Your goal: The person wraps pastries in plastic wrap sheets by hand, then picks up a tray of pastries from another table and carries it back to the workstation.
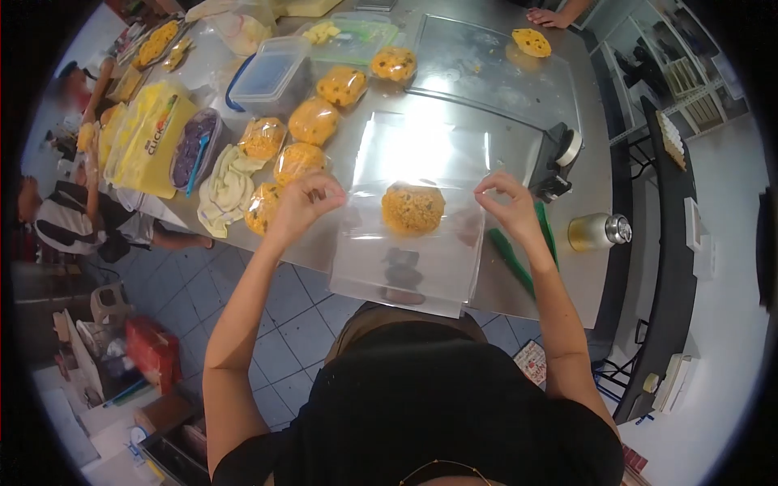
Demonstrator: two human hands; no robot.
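Steel tabletop (519, 283) carries a row of wrapped cookies (313, 121) and a clear tub (271, 74). Left hand (301, 202) and right hand (512, 204) each close their grip on an upper corner of a clear plastic bag (413, 259), held above the tabletop's near edge. One yellow cookie (412, 208) sits inside the bag, near its top.

Hands (409, 202) on bagged cookie (412, 208)
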